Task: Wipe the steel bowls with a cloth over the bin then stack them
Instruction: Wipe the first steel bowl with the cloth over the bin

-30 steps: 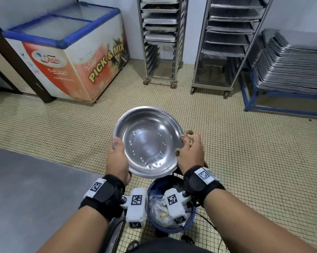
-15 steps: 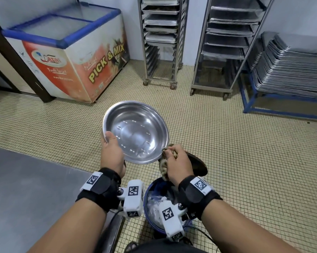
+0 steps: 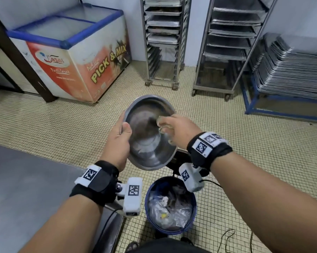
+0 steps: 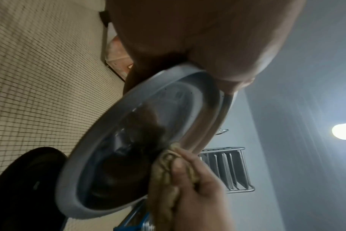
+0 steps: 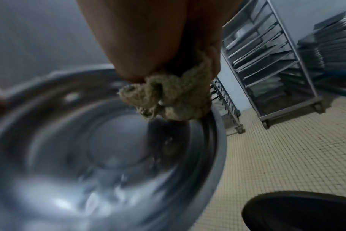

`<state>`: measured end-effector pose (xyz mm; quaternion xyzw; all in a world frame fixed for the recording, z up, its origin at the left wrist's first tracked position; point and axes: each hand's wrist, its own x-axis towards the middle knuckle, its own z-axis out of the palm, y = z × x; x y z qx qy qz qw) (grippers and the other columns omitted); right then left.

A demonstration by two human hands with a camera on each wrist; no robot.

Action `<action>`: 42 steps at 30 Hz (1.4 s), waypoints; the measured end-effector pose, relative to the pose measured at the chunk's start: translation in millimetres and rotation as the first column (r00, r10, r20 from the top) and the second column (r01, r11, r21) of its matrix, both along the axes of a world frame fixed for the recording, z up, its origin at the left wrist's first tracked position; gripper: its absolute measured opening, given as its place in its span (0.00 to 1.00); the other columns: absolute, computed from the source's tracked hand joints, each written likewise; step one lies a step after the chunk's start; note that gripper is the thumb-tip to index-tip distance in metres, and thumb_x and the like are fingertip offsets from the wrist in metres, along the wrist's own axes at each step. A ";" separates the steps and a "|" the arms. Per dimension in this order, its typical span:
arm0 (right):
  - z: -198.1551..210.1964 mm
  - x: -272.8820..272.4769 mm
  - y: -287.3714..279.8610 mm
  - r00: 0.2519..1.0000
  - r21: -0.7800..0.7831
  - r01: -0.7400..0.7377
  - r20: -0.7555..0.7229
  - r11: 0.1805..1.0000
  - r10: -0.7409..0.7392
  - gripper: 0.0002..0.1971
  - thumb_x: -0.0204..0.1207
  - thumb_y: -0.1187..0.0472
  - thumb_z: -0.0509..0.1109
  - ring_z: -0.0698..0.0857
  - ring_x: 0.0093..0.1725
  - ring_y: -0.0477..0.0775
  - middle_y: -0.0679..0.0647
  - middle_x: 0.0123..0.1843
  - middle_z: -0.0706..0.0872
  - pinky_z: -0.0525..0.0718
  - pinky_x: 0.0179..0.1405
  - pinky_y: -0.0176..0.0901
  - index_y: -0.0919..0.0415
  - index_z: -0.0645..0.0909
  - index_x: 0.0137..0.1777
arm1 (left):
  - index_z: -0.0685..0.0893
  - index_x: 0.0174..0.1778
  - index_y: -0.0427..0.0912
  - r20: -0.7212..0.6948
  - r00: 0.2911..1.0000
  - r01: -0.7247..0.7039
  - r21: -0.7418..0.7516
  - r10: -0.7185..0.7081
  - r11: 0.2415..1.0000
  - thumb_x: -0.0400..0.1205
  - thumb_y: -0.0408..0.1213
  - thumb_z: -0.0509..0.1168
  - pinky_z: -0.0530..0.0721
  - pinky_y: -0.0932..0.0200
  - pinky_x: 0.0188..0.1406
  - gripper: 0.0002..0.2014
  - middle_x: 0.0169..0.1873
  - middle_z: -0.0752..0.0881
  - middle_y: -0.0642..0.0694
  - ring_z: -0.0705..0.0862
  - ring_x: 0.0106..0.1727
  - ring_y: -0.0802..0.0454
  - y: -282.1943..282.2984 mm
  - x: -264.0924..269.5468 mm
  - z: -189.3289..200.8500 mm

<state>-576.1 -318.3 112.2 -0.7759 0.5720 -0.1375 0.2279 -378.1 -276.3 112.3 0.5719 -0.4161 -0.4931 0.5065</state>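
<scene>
A steel bowl (image 3: 148,143) (image 4: 128,140) (image 5: 89,164) is held tilted above and just beyond the blue bin (image 3: 171,205). My left hand (image 3: 119,141) grips its left rim, thumb inside the edge. My right hand (image 3: 177,130) clutches a bunched beige cloth (image 3: 163,125) (image 4: 166,165) (image 5: 168,100) and presses it against the bowl's inner right wall. No other bowl shows.
A steel counter (image 3: 31,189) lies at the lower left. A dark round lid (image 3: 179,159) (image 5: 306,212) lies on the tiled floor under the bowl. Beyond stand a chest freezer (image 3: 72,57), two tray racks (image 3: 163,42) (image 3: 232,44) and stacked trays (image 3: 292,70).
The right hand came up from below the bowl's rim and brought the cloth inside the bowl. The bowl tipped more upright and shifted right.
</scene>
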 end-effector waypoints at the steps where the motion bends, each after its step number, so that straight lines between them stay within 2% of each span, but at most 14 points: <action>1: -3.3 4.4 -1.9 0.997 0.028 -0.013 -0.074 1.000 0.015 0.20 0.84 0.60 0.71 0.86 0.52 0.50 0.46 0.67 0.82 0.91 0.48 0.44 0.44 0.80 0.74 | 0.76 0.79 0.63 -0.008 1.000 0.019 -0.021 -0.020 1.000 0.94 0.41 0.53 0.82 0.40 0.74 0.20 0.71 0.84 0.49 0.84 0.71 0.48 -0.9 -3.3 2.7; 5: -21.8 21.7 9.9 0.977 0.191 0.054 0.192 0.980 -0.091 0.13 0.87 0.56 0.67 0.83 0.37 0.41 0.50 0.59 0.91 0.81 0.30 0.34 0.50 0.84 0.70 | 0.75 0.81 0.55 -0.086 0.996 -0.009 -0.025 0.007 1.000 0.94 0.37 0.54 0.83 0.42 0.73 0.20 0.71 0.85 0.43 0.85 0.70 0.45 -6.5 -8.1 8.9; 8: -28.2 37.7 25.5 0.963 0.219 -0.062 0.271 0.974 0.000 0.12 0.86 0.53 0.70 0.86 0.38 0.41 0.42 0.54 0.91 0.87 0.36 0.37 0.46 0.87 0.66 | 0.77 0.81 0.51 -0.096 0.995 -0.037 -0.027 0.034 0.999 0.93 0.36 0.56 0.85 0.44 0.70 0.20 0.72 0.84 0.40 0.85 0.70 0.43 -9.7 -8.9 9.2; 12: -28.4 40.3 33.2 0.951 0.305 -0.245 0.259 0.920 0.167 0.11 0.85 0.55 0.71 0.89 0.39 0.48 0.43 0.51 0.91 0.91 0.41 0.43 0.40 0.88 0.62 | 0.78 0.80 0.47 -0.065 0.997 -0.052 -0.013 0.051 0.999 0.93 0.36 0.56 0.90 0.65 0.43 0.19 0.70 0.85 0.42 0.87 0.62 0.51 -8.8 -5.8 6.0; 17: -42.4 13.0 32.0 0.976 0.452 -0.145 -0.080 0.880 0.202 0.09 0.84 0.54 0.72 0.88 0.41 0.45 0.45 0.52 0.91 0.90 0.40 0.38 0.48 0.89 0.60 | 0.80 0.77 0.52 -0.066 0.995 -0.076 0.023 0.078 0.997 0.93 0.40 0.56 0.91 0.58 0.33 0.18 0.72 0.81 0.46 0.84 0.62 0.44 -9.5 5.8 11.5; 19: -57.9 -6.1 35.9 0.969 0.463 -0.077 -0.173 0.883 0.175 0.09 0.85 0.55 0.70 0.87 0.43 0.43 0.45 0.54 0.90 0.91 0.44 0.39 0.47 0.89 0.61 | 0.80 0.77 0.54 -0.048 0.995 -0.092 -0.001 0.092 0.996 0.93 0.42 0.56 0.94 0.50 0.41 0.18 0.71 0.82 0.46 0.84 0.65 0.42 -12.9 12.6 19.4; 22: -75.9 -32.5 49.5 0.991 0.487 0.084 0.047 0.870 -0.122 0.09 0.87 0.54 0.68 0.85 0.34 0.40 0.44 0.48 0.89 0.86 0.28 0.34 0.45 0.88 0.61 | 0.79 0.78 0.52 -0.030 0.994 -0.104 -0.016 0.104 0.994 0.93 0.42 0.56 0.89 0.37 0.61 0.18 0.67 0.85 0.49 0.85 0.65 0.46 -15.8 23.9 25.7; 25: -85.5 -39.5 56.8 0.782 0.504 0.272 0.381 0.820 -0.494 0.09 0.87 0.57 0.68 0.82 0.25 0.44 0.61 0.43 0.91 0.84 0.23 0.40 0.47 0.88 0.61 | 0.73 0.76 0.35 -0.033 0.991 -0.129 0.045 0.130 0.991 0.92 0.34 0.55 0.92 0.48 0.53 0.16 0.62 0.86 0.46 0.86 0.55 0.48 -14.4 31.1 17.4; 27: -81.5 -35.5 55.7 0.672 0.387 0.386 0.504 0.838 -0.542 0.10 0.87 0.58 0.67 0.84 0.32 0.45 0.58 0.52 0.92 0.88 0.32 0.41 0.48 0.88 0.63 | 0.75 0.75 0.36 -0.044 0.989 -0.134 0.100 0.139 0.986 0.92 0.32 0.56 0.91 0.56 0.43 0.15 0.64 0.86 0.45 0.85 0.50 0.50 -9.3 30.6 8.9; 29: -65.6 -29.0 53.6 0.728 0.133 0.417 0.544 0.899 -0.418 0.12 0.87 0.62 0.67 0.84 0.44 0.38 0.47 0.64 0.85 0.85 0.40 0.26 0.51 0.87 0.65 | 0.82 0.67 0.42 -0.033 0.992 -0.113 0.133 0.118 0.985 0.92 0.33 0.56 0.92 0.53 0.45 0.13 0.64 0.85 0.41 0.85 0.53 0.46 -4.8 24.5 3.2; 31: -41.2 -18.1 48.9 0.856 -0.048 0.292 0.459 0.955 -0.239 0.15 0.86 0.64 0.66 0.80 0.51 0.34 0.41 0.67 0.80 0.80 0.42 0.20 0.54 0.84 0.69 | 0.82 0.71 0.49 0.025 0.998 -0.062 0.126 0.059 0.990 0.93 0.38 0.54 0.91 0.51 0.46 0.15 0.65 0.85 0.45 0.85 0.61 0.44 0.1 13.0 5.0; 34: -27.0 -2.3 33.0 0.996 -0.075 0.069 0.063 0.995 -0.064 0.19 0.85 0.61 0.68 0.82 0.58 0.47 0.38 0.71 0.77 0.87 0.51 0.40 0.44 0.81 0.73 | 0.81 0.76 0.55 0.074 0.997 0.009 -0.005 -0.009 1.000 0.94 0.39 0.53 0.90 0.58 0.47 0.18 0.63 0.87 0.50 0.85 0.59 0.57 3.0 -4.5 13.4; 36: -30.0 5.4 25.2 0.988 -0.056 -0.020 -0.152 0.998 0.011 0.24 0.79 0.64 0.71 0.84 0.62 0.58 0.44 0.73 0.78 0.89 0.53 0.54 0.43 0.81 0.73 | 0.82 0.76 0.50 0.064 0.997 0.049 -0.087 -0.043 0.995 0.93 0.37 0.55 0.90 0.53 0.60 0.18 0.65 0.88 0.46 0.88 0.62 0.54 1.1 -13.9 18.5; 42: -48.3 28.6 26.5 0.941 0.118 -0.195 -0.257 0.974 0.220 0.20 0.77 0.62 0.74 0.86 0.60 0.57 0.47 0.62 0.84 0.87 0.52 0.49 0.42 0.85 0.67 | 0.86 0.72 0.48 0.058 0.997 0.052 -0.150 -0.044 0.987 0.91 0.31 0.61 0.79 0.41 0.77 0.17 0.70 0.86 0.45 0.82 0.74 0.48 -6.9 -18.6 16.0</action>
